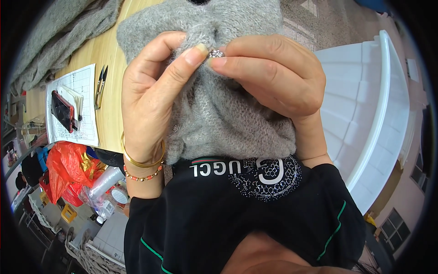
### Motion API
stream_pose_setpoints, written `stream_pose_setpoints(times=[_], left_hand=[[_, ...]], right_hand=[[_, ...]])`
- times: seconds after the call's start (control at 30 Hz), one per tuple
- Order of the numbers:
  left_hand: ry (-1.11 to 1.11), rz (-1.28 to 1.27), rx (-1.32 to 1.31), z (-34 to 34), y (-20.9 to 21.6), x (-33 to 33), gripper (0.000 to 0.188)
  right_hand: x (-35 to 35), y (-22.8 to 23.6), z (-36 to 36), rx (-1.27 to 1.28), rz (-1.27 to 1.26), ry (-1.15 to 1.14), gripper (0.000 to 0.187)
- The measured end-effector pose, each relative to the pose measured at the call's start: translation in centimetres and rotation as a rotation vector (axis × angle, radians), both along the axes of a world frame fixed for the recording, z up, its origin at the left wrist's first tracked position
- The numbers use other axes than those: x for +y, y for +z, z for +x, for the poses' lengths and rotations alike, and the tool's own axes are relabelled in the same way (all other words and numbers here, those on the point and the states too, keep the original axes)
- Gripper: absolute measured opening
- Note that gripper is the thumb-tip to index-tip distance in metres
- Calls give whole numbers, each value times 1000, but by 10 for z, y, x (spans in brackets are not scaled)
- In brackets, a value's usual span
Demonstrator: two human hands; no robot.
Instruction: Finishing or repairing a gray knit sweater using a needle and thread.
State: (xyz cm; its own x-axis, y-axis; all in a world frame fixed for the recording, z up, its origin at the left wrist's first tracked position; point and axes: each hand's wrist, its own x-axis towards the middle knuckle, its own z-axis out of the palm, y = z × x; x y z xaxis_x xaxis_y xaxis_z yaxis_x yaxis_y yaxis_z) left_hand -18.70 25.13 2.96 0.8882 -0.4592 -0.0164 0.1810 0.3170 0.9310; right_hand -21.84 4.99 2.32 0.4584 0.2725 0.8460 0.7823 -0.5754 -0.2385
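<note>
A fuzzy grey knitted garment (219, 114) hangs bunched between my hands and over my lap, its far part on the table. My right hand (280, 68) pinches a sparkling, stone-studded button (216, 54) between thumb and forefinger. My left hand (155, 86) is closed on the knit right beside the button, its thumb tip against the button's left edge. Whether the button sits in a buttonhole is hidden by the fingertips. A second sparkling button (176, 128) shows lower on the garment, near my left wrist.
On the wooden table (112, 55) at left lie a printed sheet (91, 130), a red-cased phone (62, 111), a slim black pointed tool (101, 86) and more grey knitwear (68, 32). A large white plastic bin (365, 100) stands right. Red plastic bags (66, 166) sit lower left.
</note>
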Motion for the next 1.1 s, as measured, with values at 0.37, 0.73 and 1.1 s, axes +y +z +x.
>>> stream_pose_setpoints(times=[0.37, 0.73, 1.1], left_hand=[[-80, 216, -293, 5, -8, 17, 34], [70, 502, -752, 4, -1, 29, 29], [138, 572, -751, 1, 2, 42, 35]], right_hand=[[-2, 0, 4, 144, 67, 122, 23], [5, 17, 13, 337, 35, 221, 21], [20, 30, 34, 362, -84, 360, 20]])
